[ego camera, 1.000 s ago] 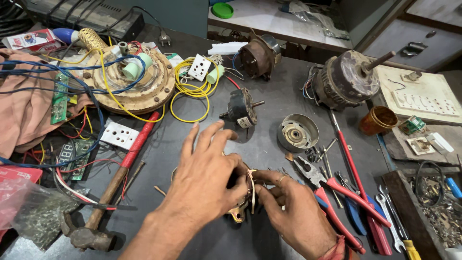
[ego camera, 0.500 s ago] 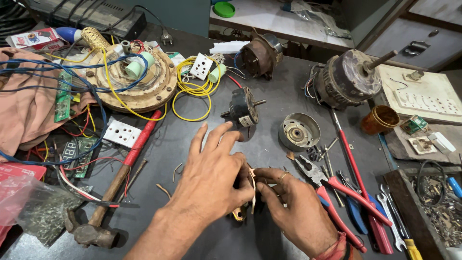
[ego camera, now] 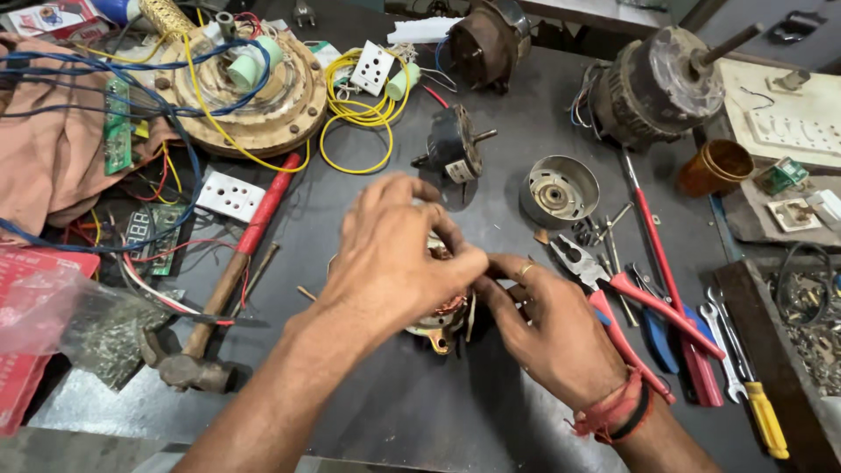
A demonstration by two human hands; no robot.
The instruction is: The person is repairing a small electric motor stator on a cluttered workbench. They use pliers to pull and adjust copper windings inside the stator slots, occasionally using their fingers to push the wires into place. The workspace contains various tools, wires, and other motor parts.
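Your left hand (ego camera: 399, 254) and right hand (ego camera: 547, 328) close around a copper-wound motor coil (ego camera: 442, 311); its shape is mostly hidden, seemingly round.

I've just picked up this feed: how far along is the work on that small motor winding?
Done: the small motor is apart; its rotor and end cap lie behind the hands. In hand: the left hand covers the copper-wound stator while the right hand grips its edge. Left: those loose parts aren't refitted; pliers lie unused beside the right hand.
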